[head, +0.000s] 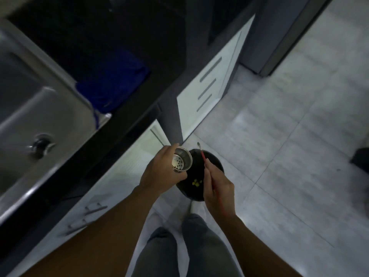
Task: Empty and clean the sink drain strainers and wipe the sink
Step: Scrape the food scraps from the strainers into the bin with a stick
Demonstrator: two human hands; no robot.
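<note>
My left hand grips a metal drain strainer, a perforated steel cup tilted with its mouth toward me, held over a black bin on the floor. A few dark bits cling to the strainer's holed bottom. My right hand holds a thin red-handled brush whose tip points up past the bin's far rim. Yellow scraps lie inside the bin. The steel sink is at the left, its drain hole open with no strainer in it.
A blue cloth lies on the dark counter beside the sink. White cabinet doors with bar handles run below the counter. Grey floor tiles spread to the right, with a dark object at the right edge. My legs stand just behind the bin.
</note>
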